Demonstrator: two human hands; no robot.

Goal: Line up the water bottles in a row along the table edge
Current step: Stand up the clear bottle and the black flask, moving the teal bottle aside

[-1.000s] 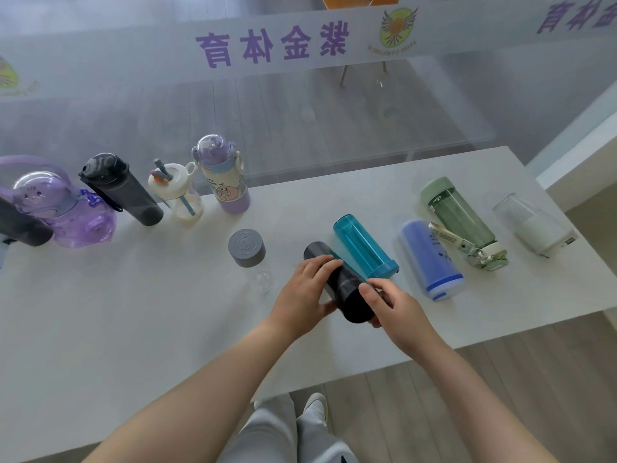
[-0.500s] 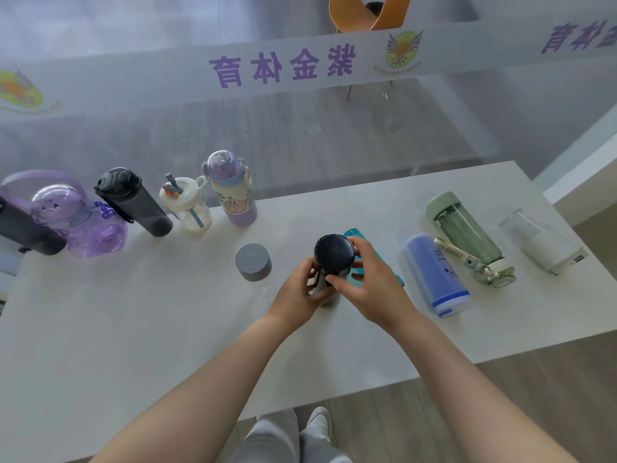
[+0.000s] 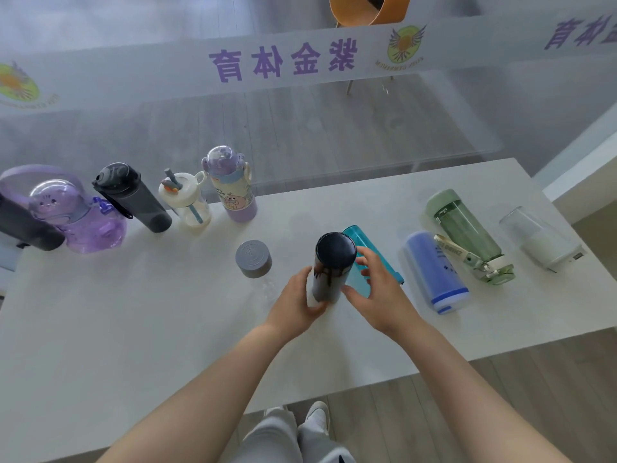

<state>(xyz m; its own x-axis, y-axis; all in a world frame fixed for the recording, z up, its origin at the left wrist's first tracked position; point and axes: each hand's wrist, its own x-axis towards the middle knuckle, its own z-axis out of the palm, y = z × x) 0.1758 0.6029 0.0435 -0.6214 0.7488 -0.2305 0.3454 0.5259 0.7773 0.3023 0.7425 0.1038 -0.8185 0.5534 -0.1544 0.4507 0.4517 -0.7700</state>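
A black bottle (image 3: 329,265) stands upright mid-table. My left hand (image 3: 293,304) grips its lower body, and my right hand (image 3: 379,290) touches its right side with thumb and spread fingertips. Just behind my right hand a teal bottle (image 3: 374,243) lies on its side. Further right lie a blue bottle (image 3: 434,272), a green bottle (image 3: 467,235) and a clear-and-white bottle (image 3: 541,243). A clear bottle with a grey cap (image 3: 253,259) stands left of my hands. Along the far left edge stand a purple cartoon bottle (image 3: 230,187), a white straw cup (image 3: 187,202), a dark grey bottle (image 3: 133,198) and a purple cat jug (image 3: 76,218).
The white table (image 3: 133,329) ends at a glass partition (image 3: 300,128) with a lettered band, close behind the standing row. Another dark bottle (image 3: 23,225) lies at the far left. The near table edge runs just above my knees. An orange chair (image 3: 367,8) is beyond the glass.
The black bottle went from lying on its side to standing upright between my hands. My right hand's fingers have spread a little since half a second ago.
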